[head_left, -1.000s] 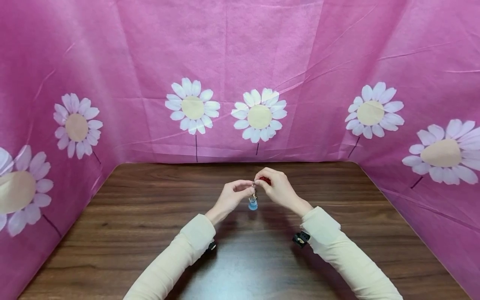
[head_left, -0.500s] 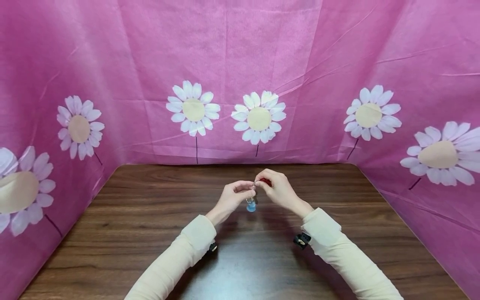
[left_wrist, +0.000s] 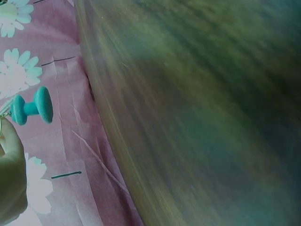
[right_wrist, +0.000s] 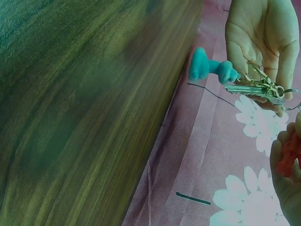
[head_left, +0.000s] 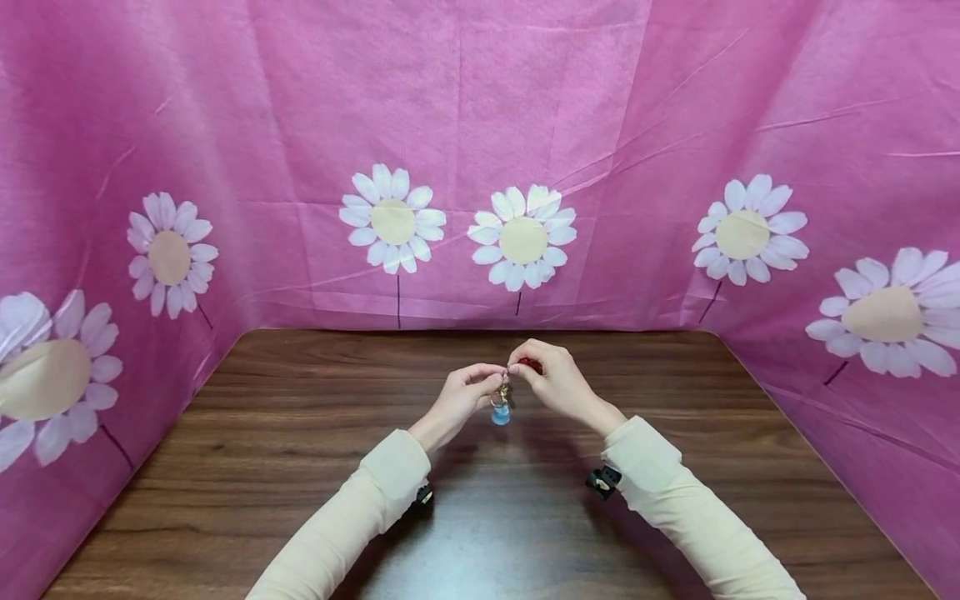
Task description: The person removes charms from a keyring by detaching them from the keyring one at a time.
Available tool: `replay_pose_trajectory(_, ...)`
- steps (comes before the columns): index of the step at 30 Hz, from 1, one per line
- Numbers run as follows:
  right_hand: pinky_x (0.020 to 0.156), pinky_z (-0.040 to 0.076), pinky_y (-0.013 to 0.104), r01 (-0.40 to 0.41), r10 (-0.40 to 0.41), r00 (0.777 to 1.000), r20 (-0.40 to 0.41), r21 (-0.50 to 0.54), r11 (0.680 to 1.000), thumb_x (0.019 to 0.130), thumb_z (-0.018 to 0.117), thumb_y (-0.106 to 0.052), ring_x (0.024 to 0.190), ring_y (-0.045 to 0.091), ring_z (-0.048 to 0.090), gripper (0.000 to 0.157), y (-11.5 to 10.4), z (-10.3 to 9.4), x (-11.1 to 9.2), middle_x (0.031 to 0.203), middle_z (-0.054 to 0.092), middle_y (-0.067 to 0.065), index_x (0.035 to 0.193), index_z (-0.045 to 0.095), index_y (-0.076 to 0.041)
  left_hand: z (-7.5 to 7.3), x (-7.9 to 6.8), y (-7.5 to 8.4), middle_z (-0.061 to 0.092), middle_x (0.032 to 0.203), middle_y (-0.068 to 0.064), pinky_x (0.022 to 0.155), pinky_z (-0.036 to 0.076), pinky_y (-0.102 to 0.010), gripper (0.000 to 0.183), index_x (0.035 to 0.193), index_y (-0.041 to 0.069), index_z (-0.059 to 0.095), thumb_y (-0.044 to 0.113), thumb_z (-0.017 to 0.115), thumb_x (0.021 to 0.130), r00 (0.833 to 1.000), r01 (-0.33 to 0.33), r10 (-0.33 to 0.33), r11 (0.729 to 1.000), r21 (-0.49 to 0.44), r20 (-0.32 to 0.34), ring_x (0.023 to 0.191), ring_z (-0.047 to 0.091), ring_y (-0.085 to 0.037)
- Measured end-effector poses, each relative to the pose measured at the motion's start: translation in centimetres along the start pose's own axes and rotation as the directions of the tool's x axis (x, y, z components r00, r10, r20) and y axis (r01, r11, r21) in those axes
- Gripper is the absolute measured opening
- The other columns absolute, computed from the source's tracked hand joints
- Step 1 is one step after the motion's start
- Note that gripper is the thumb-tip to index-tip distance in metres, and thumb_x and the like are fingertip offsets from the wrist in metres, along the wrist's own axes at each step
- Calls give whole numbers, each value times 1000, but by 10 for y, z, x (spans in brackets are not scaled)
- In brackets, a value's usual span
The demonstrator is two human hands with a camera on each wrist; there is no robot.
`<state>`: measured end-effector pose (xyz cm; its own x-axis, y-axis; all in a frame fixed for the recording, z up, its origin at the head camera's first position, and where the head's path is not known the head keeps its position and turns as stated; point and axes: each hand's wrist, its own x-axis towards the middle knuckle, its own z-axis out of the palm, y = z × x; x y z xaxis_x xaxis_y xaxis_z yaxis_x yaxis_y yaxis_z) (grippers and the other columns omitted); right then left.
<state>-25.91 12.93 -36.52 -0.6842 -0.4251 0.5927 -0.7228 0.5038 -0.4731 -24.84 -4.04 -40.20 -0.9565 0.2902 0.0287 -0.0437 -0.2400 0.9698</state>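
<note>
Above the table, my left hand point(head_left: 459, 398) pinches a key ring point(right_wrist: 292, 100) between thumb and fingers. From it hang a metal key point(right_wrist: 249, 90), a gold clasp point(right_wrist: 269, 89) and a blue-green spool-shaped charm point(head_left: 500, 414). In the left wrist view this charm point(left_wrist: 32, 107) juts out beyond the left fingers. My right hand point(head_left: 558, 379) pinches the ring's upper end with its fingertips. A red object point(right_wrist: 289, 157) is tucked in the right palm, mostly hidden by the fingers; its kind cannot be made out. The hands almost meet at the fingertips.
A brown wood-grain table point(head_left: 300, 467) spreads beneath both hands. Pink cloth point(head_left: 315, 100) printed with white daisies walls off its back and both sides. Each sleeve's wrist carries a small black camera, such as the right one point(head_left: 603, 481).
The hanging charm has swung slightly left and the key and clasp have turned. Both hands stay nearly in place, holding on throughout. The head view has shifted a little.
</note>
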Motion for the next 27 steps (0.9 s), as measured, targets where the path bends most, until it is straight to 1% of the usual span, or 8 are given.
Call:
replay_pose_trajectory(6,56,42,26,5,-5,1000,2,-6,1000,80,66,-6,66,6,49,5,0,-1,-2,77,61,-3,80,64,-11,3,1,-1,63,78,6,76,52,-26,27,110,-11,54,3,56,87,1000,-1,2,999,39,-28,74,59,-4)
replay_pose_trajectory(10,57,43,25,3,-3,1000,7,3,1000,79,66,-5,67,6,49,8,1,-2,-5,77,61,-4,80,64,-13,3,0,0,64,76,4,80,53,-34,24,102,-11,58,4,61,83,997,-47,54,992,118,-57,72,61,-4)
replay_pose_trajectory(13,58,44,24,19,-19,1000,-3,10,1000,79,67,-4,68,6,51,8,1,-3,-6,77,61,-3,79,64,-12,0,-1,3,68,78,-3,80,53,-37,21,96,-8,63,6,65,81,988,-126,143,963,240,-55,72,62,-5)
replay_pose_trajectory(15,60,44,22,37,-37,999,-7,10,999,79,67,-5,70,6,53,7,2,-3,-6,77,62,-3,79,64,-12,-2,0,5,70,81,-8,77,53,-33,17,92,-5,66,7,66,80,981,-166,190,934,316,-48,72,62,-6)
replay_pose_trajectory(18,64,46,23,61,-61,998,-2,18,998,78,67,-5,74,7,55,6,2,-3,-5,79,63,-2,80,65,-10,-6,0,8,70,84,-12,72,50,-26,12,88,-1,68,7,67,79,972,-201,233,890,410,-28,73,62,-6)
replay_pose_trajectory(21,65,47,25,74,-74,997,-1,27,997,77,68,-5,75,7,56,6,2,-1,-4,80,62,-3,81,65,-10,-7,-2,11,70,85,-14,69,48,-21,11,87,1,69,8,67,79,970,-219,245,865,452,2,74,60,-5)
replay_pose_trajectory(23,64,47,27,84,-84,996,6,33,996,77,68,-5,75,7,56,6,2,0,-5,79,62,-3,80,65,-9,-4,-7,16,69,84,-16,67,48,-20,11,87,0,69,7,67,79,969,-228,248,852,471,20,73,58,-3)
replay_pose_trajectory(27,63,47,25,104,-104,994,19,38,994,78,67,-6,74,7,55,4,3,3,-7,79,62,-3,81,65,-8,4,-19,25,68,83,-19,66,50,-23,9,86,-3,68,2,65,79,968,-230,249,843,487,26,71,56,-3)
